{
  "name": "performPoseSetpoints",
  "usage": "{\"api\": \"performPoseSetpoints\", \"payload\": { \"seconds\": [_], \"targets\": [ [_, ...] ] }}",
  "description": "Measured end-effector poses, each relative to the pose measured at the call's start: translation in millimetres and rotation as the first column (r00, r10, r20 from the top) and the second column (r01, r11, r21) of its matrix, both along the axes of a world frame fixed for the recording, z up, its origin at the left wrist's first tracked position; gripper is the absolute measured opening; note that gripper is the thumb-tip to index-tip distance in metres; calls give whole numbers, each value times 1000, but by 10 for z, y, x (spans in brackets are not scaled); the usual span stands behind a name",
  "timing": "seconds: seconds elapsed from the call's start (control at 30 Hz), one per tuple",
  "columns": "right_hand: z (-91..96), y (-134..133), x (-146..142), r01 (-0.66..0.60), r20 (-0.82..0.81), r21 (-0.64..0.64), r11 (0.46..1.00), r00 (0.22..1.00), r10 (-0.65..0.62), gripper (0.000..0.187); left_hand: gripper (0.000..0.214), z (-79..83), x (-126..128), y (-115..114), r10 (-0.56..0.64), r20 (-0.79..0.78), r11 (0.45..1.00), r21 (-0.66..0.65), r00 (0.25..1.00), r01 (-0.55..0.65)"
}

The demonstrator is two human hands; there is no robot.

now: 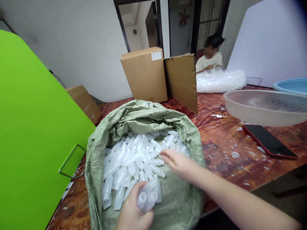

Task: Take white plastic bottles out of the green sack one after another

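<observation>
A green woven sack (182, 127) stands open in front of me, full of small translucent plastic bottles (136, 153). My left hand (133, 212) sits at the sack's near edge, closed around a bunch of these bottles (148, 195). My right hand (178, 163) reaches in from the right with fingers stretched out and apart, resting on the pile and holding nothing.
A wooden table (223, 140) bears two cardboard boxes (146, 73), a clear basin (266, 107), a blue basin (291, 84), a phone (268, 140) and plastic scraps. A green board (31, 127) stands at left. Another person (211, 57) sits behind a plastic bag (219, 81).
</observation>
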State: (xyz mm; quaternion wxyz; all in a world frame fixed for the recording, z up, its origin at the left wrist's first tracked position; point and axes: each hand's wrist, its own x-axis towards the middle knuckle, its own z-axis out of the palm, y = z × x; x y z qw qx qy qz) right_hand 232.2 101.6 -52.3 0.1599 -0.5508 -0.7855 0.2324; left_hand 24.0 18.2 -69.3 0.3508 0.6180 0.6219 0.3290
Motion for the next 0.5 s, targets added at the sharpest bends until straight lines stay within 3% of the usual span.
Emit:
{"api": "performPoseSetpoints", "payload": {
  "seconds": [0.1, 0.2, 0.33, 0.5],
  "targets": [
    [96, 561, 271, 100, 202, 4, 995, 974, -99, 28, 47, -10, -8, -28, 18, 92, 999, -29, 996, -15],
    [107, 975, 418, 96, 370, -67, 993, 927, -64, 21, 47, -52, -41, -68, 23, 188, 997, -77, 982, -8],
    [54, 1213, 432, 98, 512, -125, 987, 859, -20, 23, 46, -105, -141, -120, 52, 248, 994, -108, 967, -26],
    [-39, 1391, 439, 82, 563, -121, 989, 826, 0, 26, 49, -174, -283, -173, 71, 299, 988, -151, 952, -26]
  ]
}}
